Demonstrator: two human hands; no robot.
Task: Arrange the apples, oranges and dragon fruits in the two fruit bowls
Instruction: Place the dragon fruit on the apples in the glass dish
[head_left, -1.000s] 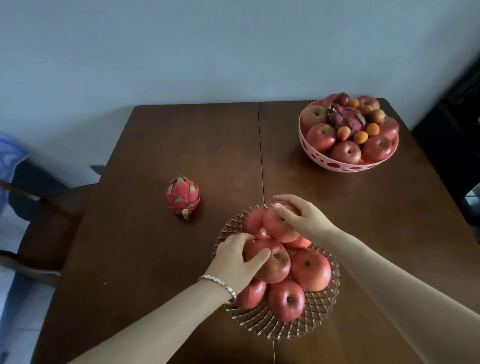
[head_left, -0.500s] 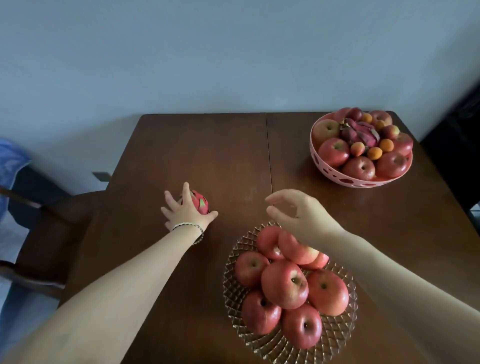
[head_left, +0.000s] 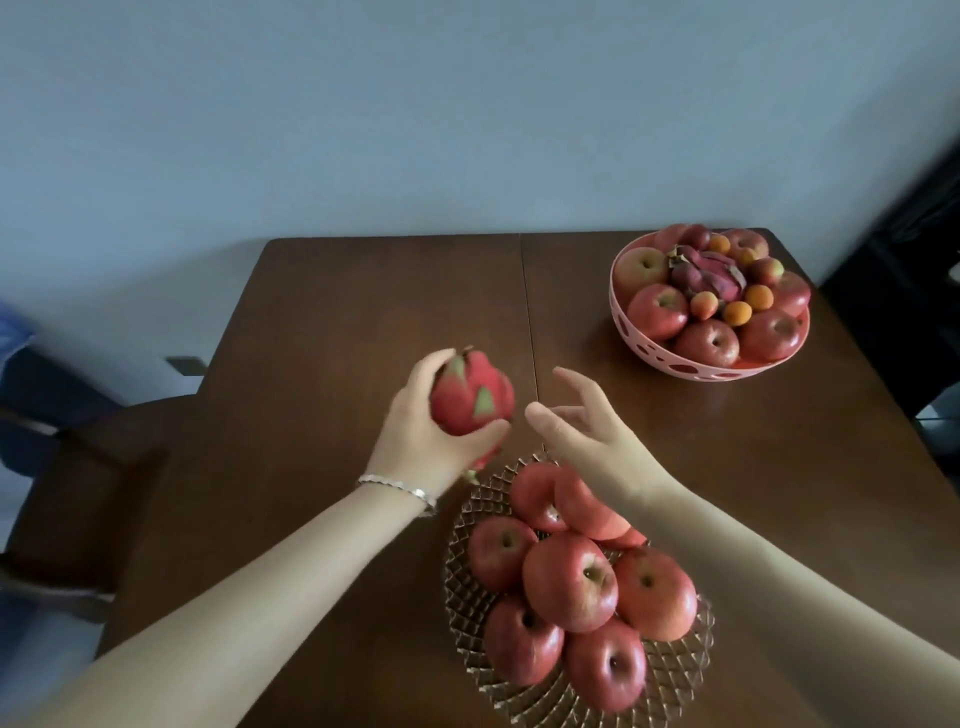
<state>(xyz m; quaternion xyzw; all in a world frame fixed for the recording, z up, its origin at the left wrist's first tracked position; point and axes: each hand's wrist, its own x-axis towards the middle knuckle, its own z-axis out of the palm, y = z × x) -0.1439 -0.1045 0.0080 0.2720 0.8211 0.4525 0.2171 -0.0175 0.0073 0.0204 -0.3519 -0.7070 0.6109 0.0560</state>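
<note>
Red-pink scaly dragon fruit (head_left: 470, 396) gripped in left hand (head_left: 426, 436), lifted above the table just left of the cut-glass apple bowl (head_left: 670, 686); right hand (head_left: 587, 436) empty, fingers spread, just beside.

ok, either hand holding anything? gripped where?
Left hand holds the dragon fruit around its body, fingers behind, thumb underneath. Right hand is open and empty.

A dark brown wooden table (head_left: 363, 312) carries two bowls. A pink perforated bowl (head_left: 675, 366) sits near its far right corner; nearer the camera, a clear patterned bowl (head_left: 467, 613), apparently glass, stands well apart.
</note>
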